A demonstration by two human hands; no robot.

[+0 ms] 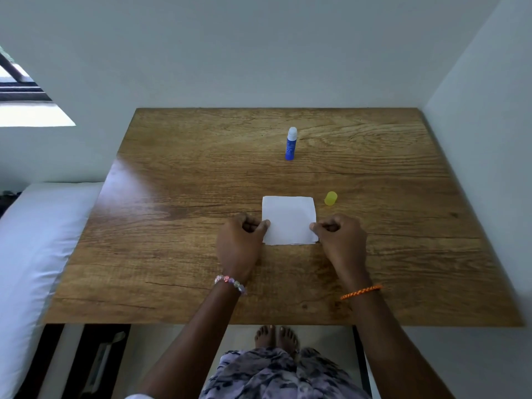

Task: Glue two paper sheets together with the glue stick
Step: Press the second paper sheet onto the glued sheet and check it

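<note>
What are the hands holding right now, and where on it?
Both hold the white paper on the table: the left hand pinches its left edge, the right hand its right edge. The glue stick stands untouched.

the left hand (240, 240) and right hand (339, 237) hide the paper's (288, 218) lower side edges, and whether one sheet or two lies there cannot be told. the glue stick's (291, 144) label is too small to read. the window (17, 82) is cut off at the frame's left edge.

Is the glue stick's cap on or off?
Off. The blue glue stick stands upright with its white tip bare; its yellow cap sits apart, beside the paper.
</note>
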